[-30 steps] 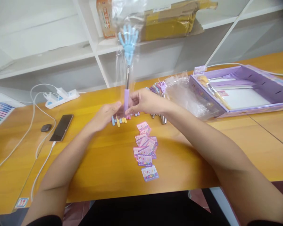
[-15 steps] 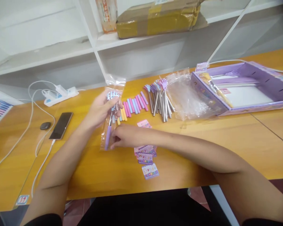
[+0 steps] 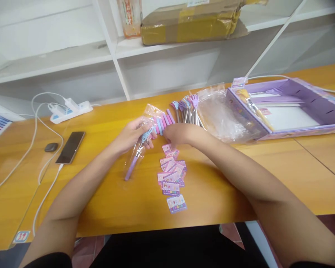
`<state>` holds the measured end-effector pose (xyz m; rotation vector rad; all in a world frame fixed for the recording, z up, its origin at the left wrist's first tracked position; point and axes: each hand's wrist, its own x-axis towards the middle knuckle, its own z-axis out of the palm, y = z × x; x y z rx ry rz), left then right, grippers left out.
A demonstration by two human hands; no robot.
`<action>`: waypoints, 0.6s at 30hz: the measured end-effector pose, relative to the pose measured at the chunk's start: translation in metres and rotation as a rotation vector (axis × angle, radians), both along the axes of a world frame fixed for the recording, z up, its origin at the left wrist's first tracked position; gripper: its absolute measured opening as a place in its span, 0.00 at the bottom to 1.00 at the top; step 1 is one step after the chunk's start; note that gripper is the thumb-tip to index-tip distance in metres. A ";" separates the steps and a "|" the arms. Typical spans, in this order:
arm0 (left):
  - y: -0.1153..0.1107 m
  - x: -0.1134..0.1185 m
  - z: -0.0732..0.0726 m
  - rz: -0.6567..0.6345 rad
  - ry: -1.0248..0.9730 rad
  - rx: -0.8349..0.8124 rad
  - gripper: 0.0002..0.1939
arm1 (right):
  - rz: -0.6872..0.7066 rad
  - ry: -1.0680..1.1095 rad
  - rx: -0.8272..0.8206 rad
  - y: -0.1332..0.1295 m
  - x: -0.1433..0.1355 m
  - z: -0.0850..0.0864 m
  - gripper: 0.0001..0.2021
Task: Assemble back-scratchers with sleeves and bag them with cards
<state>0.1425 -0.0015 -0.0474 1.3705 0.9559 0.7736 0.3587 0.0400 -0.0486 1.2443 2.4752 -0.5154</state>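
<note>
My left hand is closed around a back scratcher in a clear plastic bag. The scratcher has a blue hand-shaped head, a metal rod and a purple handle that slants down to the left. My right hand is bent over the table, between the coloured handle sleeves and the topmost small printed card; its fingers are hidden from view. Just beyond it lies a bunch of metal back scratchers with pink, purple and blue heads, their lower ends covered by my wrist.
Clear plastic bags lie beside a purple open box on the right. More printed cards trail toward the front edge. A phone, a black mouse and a power strip with cables are at left.
My left hand has carried the bagged back scratcher a little right, tilting it more. My right hand has left the bag's lower end and moved right and up, toward the sleeves and cards.
</note>
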 end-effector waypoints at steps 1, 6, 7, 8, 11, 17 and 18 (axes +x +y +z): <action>0.000 0.000 0.000 -0.001 0.010 0.006 0.24 | 0.008 0.023 -0.001 0.002 0.002 -0.002 0.18; -0.001 0.003 -0.001 0.046 0.017 0.032 0.23 | 0.089 0.232 -0.070 0.004 0.020 0.005 0.18; 0.000 0.004 -0.002 0.061 0.009 0.035 0.23 | 0.102 0.253 -0.047 0.003 0.024 0.009 0.15; 0.001 0.005 -0.003 0.081 -0.003 0.036 0.23 | 0.108 0.277 0.004 0.001 0.027 0.015 0.12; 0.004 0.007 -0.004 0.175 -0.055 0.014 0.21 | 0.040 0.399 0.297 -0.003 0.033 0.031 0.08; 0.006 0.011 -0.004 0.308 -0.156 0.002 0.20 | -0.005 0.744 0.706 -0.012 0.024 0.043 0.04; 0.005 0.012 -0.004 0.310 -0.164 0.012 0.20 | 0.061 0.751 0.720 -0.012 0.020 0.041 0.06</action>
